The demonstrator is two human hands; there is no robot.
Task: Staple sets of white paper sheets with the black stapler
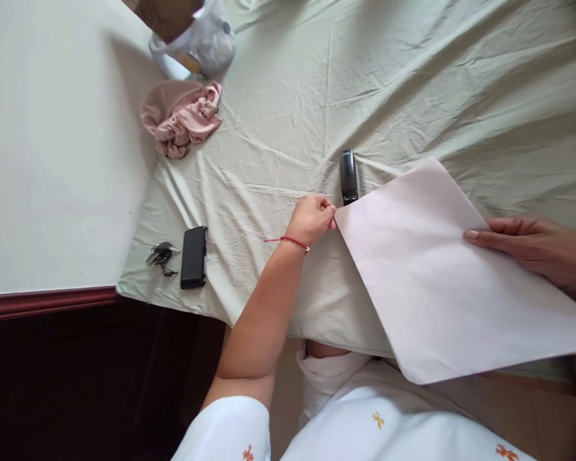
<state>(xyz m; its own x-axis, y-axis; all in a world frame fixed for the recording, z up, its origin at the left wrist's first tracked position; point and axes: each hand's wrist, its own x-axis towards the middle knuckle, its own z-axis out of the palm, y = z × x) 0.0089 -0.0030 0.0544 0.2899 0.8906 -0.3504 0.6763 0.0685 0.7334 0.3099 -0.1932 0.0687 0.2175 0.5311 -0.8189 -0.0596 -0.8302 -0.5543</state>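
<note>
A stack of white paper sheets is held at a slant over the near edge of the cloth-covered surface. My right hand grips its right side, thumb on top and the other fingers mostly out of sight. At the stack's left corner, my left hand is closed with its fingertips pinched on the paper; a red string bracelet circles that wrist. Just beyond this corner lies a black stapler, its near end close to the paper's edge and partly covered.
A pale green, wrinkled cloth covers the surface. To the left lie a black phone case and a bunch of keys. Farther back are a crumpled pink cloth and a plastic bag beside the white wall.
</note>
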